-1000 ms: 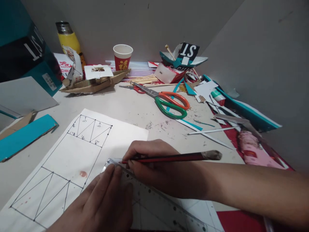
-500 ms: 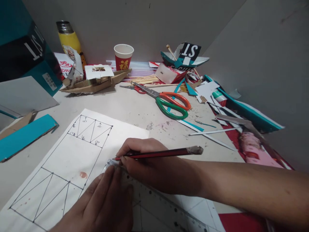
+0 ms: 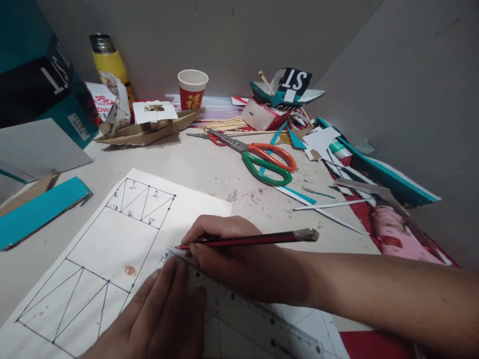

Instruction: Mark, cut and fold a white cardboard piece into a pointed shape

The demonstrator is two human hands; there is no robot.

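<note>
My right hand (image 3: 228, 254) is closed round a dark red pencil (image 3: 254, 239), its tip low over the paper by the ruler's upper end. The fingers of my left hand (image 3: 160, 309) lie flat, pressing a clear ruler (image 3: 258, 316) onto the white paper (image 3: 108, 237). Black lines form rectangles with slanting strokes on the sheet's left part, and small handwritten figures stand in the top one. Fainter lines show through and beside the ruler. A reddish spot marks the paper left of my hands.
Scissors (image 3: 267, 162) with orange and green handles lie beyond my right hand. Behind are a cardboard boat (image 3: 149, 133), a red and white cup (image 3: 192, 92), a yellow bottle (image 3: 108, 65) and thin sticks (image 3: 224, 123). Scraps and strips crowd the right; a teal strip (image 3: 43, 214) lies left.
The pencil's back end has shifted slightly to the right, its tip staying near the ruler's end. My left hand remains on the ruler. The view has moved very slightly.
</note>
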